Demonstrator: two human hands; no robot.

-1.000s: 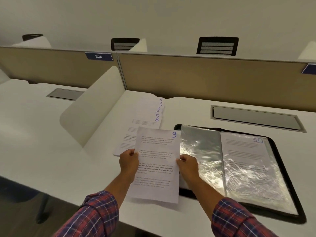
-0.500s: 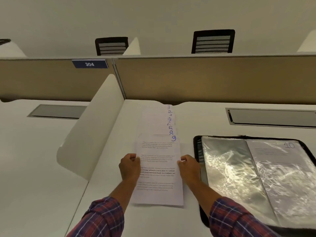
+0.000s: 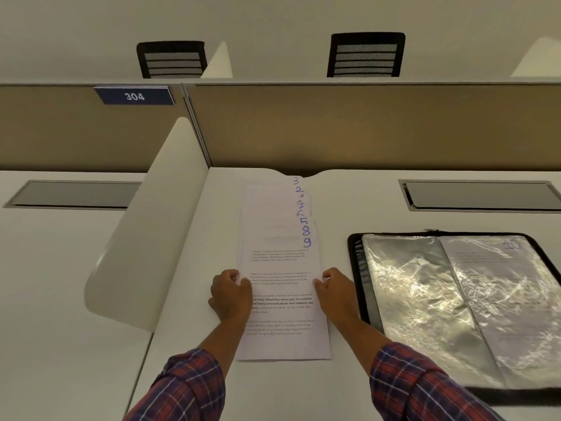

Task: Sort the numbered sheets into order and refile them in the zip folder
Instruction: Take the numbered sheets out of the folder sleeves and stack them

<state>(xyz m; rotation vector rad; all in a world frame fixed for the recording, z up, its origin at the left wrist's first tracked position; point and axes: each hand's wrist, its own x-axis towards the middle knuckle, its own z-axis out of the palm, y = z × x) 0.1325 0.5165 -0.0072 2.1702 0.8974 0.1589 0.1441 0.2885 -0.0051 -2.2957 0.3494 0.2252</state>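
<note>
One head-worn view, looking forward and down: tabletop close below, sheets dead centre, partition straight ahead, folder cut off at the right edge.

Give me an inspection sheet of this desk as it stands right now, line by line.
Surface: white desk, carrying the papers and the folder.
Job's things: sheet 9 lies on top of a fanned stack of sheets, with handwritten numbers showing down the right side. The open zip folder lies to the right, with sheet 10 in a sleeve.
Clutter: nothing seen.
Hands: left hand holds sheet 9's left edge and right hand holds its right edge.
Cables: nothing seen.
Surroundings: recessed hatch, tan partition, sign 304, black chair beyond, white side divider to the left.
</note>
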